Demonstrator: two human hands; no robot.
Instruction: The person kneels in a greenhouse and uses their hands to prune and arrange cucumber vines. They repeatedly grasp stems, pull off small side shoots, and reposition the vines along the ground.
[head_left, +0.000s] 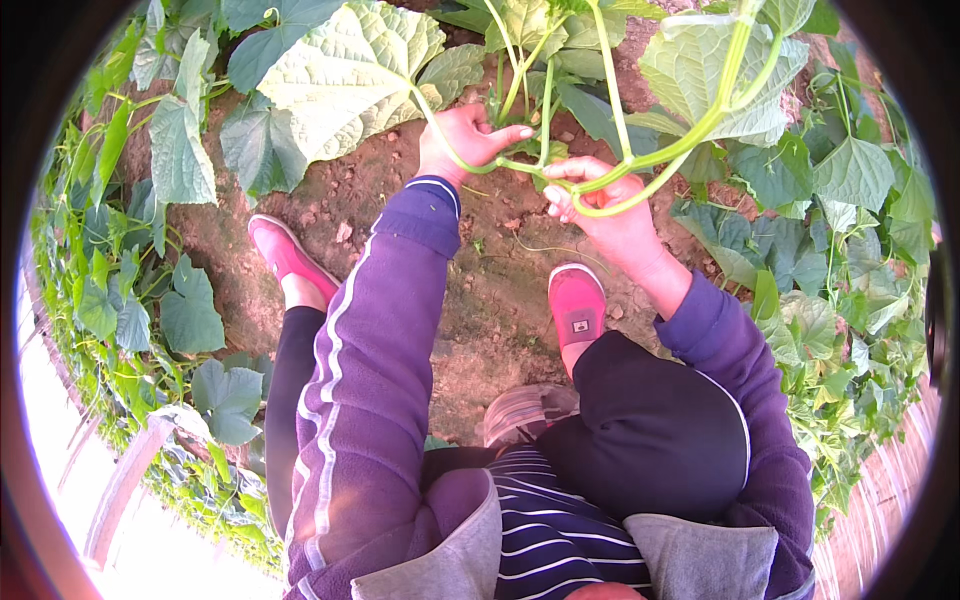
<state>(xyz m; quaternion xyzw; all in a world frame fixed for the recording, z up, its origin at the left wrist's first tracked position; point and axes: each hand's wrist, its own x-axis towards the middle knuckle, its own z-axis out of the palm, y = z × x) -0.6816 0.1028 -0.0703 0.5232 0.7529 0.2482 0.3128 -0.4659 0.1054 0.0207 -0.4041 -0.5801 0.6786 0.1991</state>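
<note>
A green cucumber vine (660, 154) loops in front of me, its thick stem coming down from the upper right and curling near my hands. My right hand (619, 214) has thumb and fingers closed around the stem at the bend. Just left of it is my left hand (465, 142), thumb stretched toward the stem and the other fingers curled, partly hidden; what they grip cannot be made out. A leaf stalk (439, 135) crosses in front of the left wrist, leading up to a large pale leaf (352, 71). Another broad leaf (712, 75) hangs at upper right.
Dense vines (832, 300) flank me on the right, with more leafy growth (135, 247) on the left. Bare soil (487, 300) lies between my pink shoes (576, 304). A striped object (525, 409) is beneath me. A pale curved band (131, 480) stands at lower left.
</note>
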